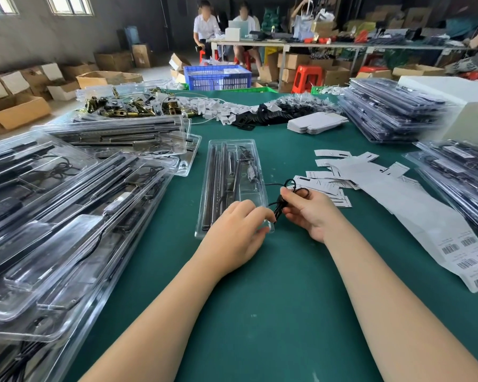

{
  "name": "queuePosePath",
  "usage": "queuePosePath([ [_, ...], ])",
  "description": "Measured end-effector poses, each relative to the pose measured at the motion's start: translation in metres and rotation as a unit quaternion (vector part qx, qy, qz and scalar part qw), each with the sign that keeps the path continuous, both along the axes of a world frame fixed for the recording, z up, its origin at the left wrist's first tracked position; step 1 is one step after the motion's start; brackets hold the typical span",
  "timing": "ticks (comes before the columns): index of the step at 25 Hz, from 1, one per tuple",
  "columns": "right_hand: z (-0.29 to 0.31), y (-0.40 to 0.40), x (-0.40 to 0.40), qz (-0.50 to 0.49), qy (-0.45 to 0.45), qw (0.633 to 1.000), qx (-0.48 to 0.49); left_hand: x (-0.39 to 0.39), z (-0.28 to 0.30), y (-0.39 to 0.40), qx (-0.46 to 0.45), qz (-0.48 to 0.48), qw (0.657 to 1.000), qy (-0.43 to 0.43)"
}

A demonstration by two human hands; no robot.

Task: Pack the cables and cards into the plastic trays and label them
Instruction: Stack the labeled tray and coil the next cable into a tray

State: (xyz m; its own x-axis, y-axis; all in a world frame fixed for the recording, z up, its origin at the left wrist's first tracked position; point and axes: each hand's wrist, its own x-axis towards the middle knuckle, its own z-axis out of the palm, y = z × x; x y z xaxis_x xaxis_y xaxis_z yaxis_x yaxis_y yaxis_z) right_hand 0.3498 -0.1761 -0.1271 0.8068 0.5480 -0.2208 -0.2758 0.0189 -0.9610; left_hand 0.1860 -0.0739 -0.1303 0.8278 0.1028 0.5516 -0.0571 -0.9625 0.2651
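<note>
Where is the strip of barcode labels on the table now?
In the head view, the strip of barcode labels lies on the green table at the right, beyond the right hand, between the loose white cards and the right-side stack of packed trays.

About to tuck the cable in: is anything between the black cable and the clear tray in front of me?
Nothing separate blocks it. The thin black cable, pinched by both hands, sits just right of the clear plastic tray; only the left hand itself rests over the tray's near end.
</note>
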Motion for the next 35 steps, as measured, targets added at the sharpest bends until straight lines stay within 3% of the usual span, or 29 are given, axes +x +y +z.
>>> queuePosePath([
  [4,0.002,0.000,-0.002,0.003,-0.002,1.000,0.000,0.000,0.001,0.001,-0.027,0.011,0.999,0.025],
  [9,0.005,0.002,-0.004,0.001,-0.012,1.000,-0.021,0.000,0.002,0.004,-0.055,0.051,0.997,-0.031],
  [16,0.002,0.007,-0.003,-0.037,-0.011,0.999,-0.024,0.002,-0.004,0.000,-0.053,0.039,0.998,0.006],
  [23,-0.006,0.014,-0.014,-0.026,0.011,0.997,0.075,0.003,-0.005,0.003,-0.086,0.038,0.995,0.018],
  [28,-0.011,0.021,-0.025,-0.046,-0.136,0.989,0.021,0.003,-0.005,0.002,-0.095,0.037,0.995,0.024],
  [31,-0.013,0.027,-0.032,-0.093,-0.286,0.950,-0.081,0.003,-0.004,0.001,-0.098,0.035,0.994,0.016],
  [35,-0.013,0.028,-0.044,-0.107,-0.349,0.926,-0.094,0.003,-0.004,0.000,-0.097,0.035,0.995,0.016],
])
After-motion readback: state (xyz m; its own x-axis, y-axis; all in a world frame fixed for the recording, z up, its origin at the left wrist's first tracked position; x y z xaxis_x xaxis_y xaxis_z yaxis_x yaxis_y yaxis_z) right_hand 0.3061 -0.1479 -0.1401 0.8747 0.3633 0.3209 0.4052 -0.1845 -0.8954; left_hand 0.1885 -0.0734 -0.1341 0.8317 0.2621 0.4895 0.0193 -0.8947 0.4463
